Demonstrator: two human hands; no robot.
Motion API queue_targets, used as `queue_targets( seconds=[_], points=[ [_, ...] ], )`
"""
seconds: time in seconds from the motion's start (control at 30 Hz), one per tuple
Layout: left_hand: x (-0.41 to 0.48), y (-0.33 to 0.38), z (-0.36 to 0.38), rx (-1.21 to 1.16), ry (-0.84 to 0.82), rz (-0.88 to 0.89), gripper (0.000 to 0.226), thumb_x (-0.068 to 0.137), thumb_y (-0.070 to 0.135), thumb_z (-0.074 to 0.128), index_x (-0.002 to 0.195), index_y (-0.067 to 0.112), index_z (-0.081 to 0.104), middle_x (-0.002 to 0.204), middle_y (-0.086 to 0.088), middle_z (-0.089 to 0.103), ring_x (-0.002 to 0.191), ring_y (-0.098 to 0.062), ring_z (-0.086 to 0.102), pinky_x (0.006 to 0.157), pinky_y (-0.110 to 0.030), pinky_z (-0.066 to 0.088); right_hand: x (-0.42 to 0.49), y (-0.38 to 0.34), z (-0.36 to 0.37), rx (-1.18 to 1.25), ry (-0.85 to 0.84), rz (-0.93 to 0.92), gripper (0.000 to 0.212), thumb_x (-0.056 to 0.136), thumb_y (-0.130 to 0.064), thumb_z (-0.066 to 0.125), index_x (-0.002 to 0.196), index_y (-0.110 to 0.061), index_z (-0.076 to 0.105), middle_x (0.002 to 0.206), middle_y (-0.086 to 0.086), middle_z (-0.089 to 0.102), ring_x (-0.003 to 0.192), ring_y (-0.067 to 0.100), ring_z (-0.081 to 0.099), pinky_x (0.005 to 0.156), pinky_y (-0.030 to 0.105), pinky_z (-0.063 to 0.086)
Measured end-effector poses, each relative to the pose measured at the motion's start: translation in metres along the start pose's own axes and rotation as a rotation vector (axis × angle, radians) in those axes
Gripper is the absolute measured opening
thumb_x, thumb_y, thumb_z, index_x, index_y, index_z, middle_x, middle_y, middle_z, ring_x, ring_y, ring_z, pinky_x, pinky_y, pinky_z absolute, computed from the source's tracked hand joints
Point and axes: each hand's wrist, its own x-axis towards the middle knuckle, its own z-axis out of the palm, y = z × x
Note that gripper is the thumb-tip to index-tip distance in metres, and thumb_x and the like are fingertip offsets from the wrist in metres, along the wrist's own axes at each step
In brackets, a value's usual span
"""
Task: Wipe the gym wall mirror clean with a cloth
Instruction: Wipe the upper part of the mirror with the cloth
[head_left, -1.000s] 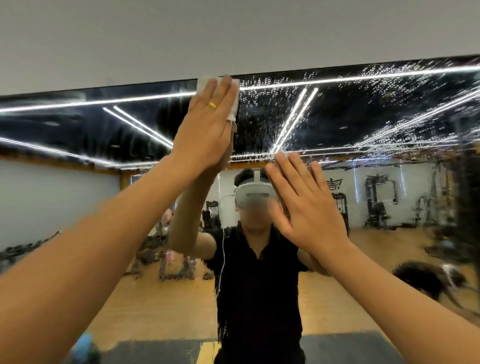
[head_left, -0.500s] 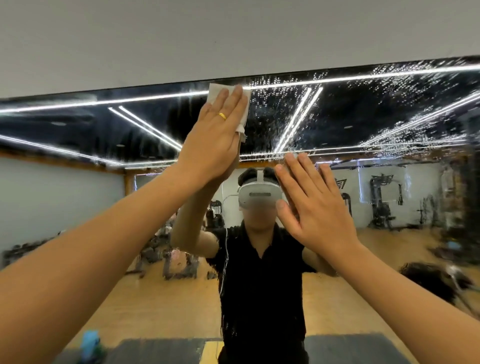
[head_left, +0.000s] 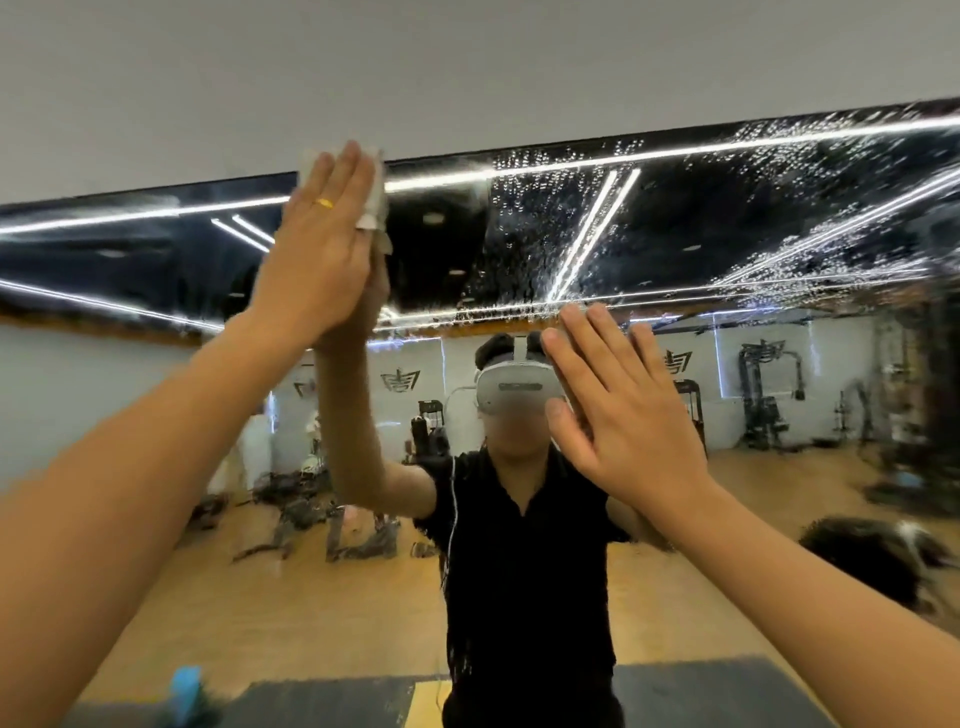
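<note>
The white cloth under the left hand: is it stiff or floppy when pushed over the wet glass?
Probably floppy: the cloth bunches and folds beside the flat left hand. It likely slides easily, since droplets wet the mirror.

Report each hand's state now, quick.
Left hand: open, straight fingers pressing the cloth flat on the mirror near its top edge.
Right hand: open, fingers spread, holding nothing.

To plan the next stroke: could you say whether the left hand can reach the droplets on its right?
Probably yes: the left hand presses the cloth on the mirror, with only open glass before the droplets.
</note>
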Motion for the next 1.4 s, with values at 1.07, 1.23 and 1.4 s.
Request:
queue_targets(
  seconds=[1.07,1.23,1.4],
  points=[
    [-0.050,0.007,-0.013,-0.127,0.103,-0.095,0.063,0.108,0.017,0.034,0.165,0.031,0.012,0.173,-0.003,0.011,0.154,-0.024,0.023,0.124,-0.050,0.026,0.000,0.001,-0.002,0.002,0.053,-0.009,0.063,0.105,-0.041,0.040,0.161,-0.015,0.032,0.170,0.008,0.020,0.159,0.025,0.013,0.129,0.050,0.008],
    [-0.046,0.083,0.039,-0.146,-0.091,0.193,0.066,0.107,0.022,0.040,0.166,0.019,0.010,0.172,0.003,0.001,0.157,-0.014,-0.003,0.129,-0.046,0.011,0.001,0.002,-0.001,0.020,0.074,-0.012,0.062,0.104,-0.040,0.042,0.160,-0.014,0.034,0.169,0.009,0.023,0.158,0.027,0.017,0.128,0.053,0.013],
    [-0.044,0.072,0.047,-0.087,-0.075,0.204,0.067,0.101,0.031,0.020,0.165,0.013,0.014,0.173,-0.003,0.007,0.155,-0.010,-0.006,0.126,-0.033,-0.002,0.001,0.003,-0.001,0.042,0.060,-0.016,0.062,0.104,-0.039,0.042,0.161,-0.015,0.032,0.170,0.008,0.022,0.159,0.026,0.015,0.128,0.054,0.013]
  ],
)
